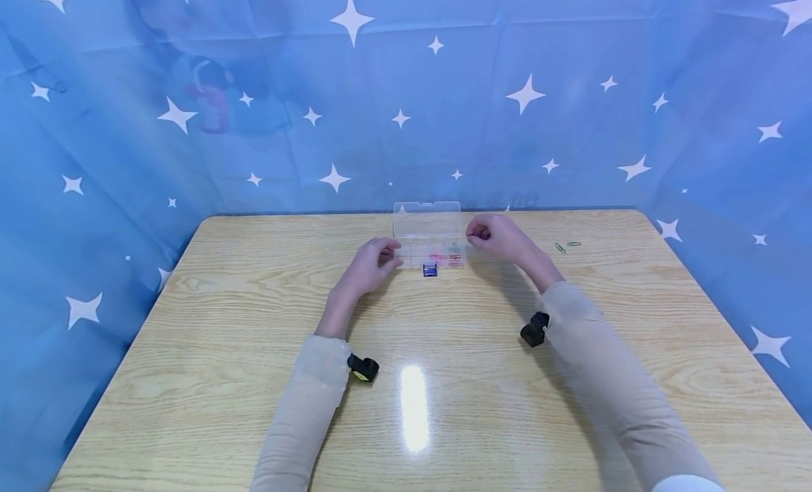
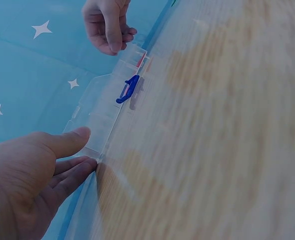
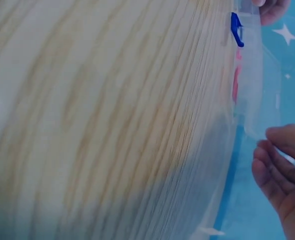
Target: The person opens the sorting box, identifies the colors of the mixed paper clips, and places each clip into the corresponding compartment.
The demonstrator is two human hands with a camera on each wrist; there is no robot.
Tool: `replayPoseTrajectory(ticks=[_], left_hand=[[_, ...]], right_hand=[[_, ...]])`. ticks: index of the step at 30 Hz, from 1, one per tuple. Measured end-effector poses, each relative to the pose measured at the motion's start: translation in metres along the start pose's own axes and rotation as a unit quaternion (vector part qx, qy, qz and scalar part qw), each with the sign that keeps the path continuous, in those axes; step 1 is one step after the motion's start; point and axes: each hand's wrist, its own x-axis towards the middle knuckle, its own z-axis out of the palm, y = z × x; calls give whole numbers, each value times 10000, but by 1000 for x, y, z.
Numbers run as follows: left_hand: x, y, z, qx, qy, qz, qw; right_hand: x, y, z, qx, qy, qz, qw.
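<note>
A clear plastic box [image 1: 426, 228] with compartments stands near the table's far edge, its lid raised at the back. My left hand [image 1: 373, 265] holds the box's left end, thumb and fingertips at its corner in the left wrist view. Beside the right end hovers my right hand [image 1: 501, 237], fingers loosely bent, no object visible in them. Red and pink clips [image 1: 452, 258] lie in the right compartments, with something green [image 1: 454, 246] behind them. A blue clip [image 1: 430, 269] sits at the box's front wall; the left wrist view shows this clip [image 2: 127, 90] too.
Two green paper clips [image 1: 567, 247] lie on the wooden table [image 1: 406, 337], to the right of the box. A blue curtain [image 1: 406, 146] with white stars hangs directly behind the table's far edge.
</note>
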Motion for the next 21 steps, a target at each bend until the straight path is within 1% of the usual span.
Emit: replayPoseTrajectory(ticks=[4,11,21], left_hand=[[0,1,0,28,10,-46,10000],[1,-1,1,64,26,4,10000],[1,-1,1,23,24,27,10000]], right_hand=[[-4,6,-4,-42,51,79,9999],[-13,15,-13,-47,101,99,9999],[-27,35,-25,-215,151,239,9994]])
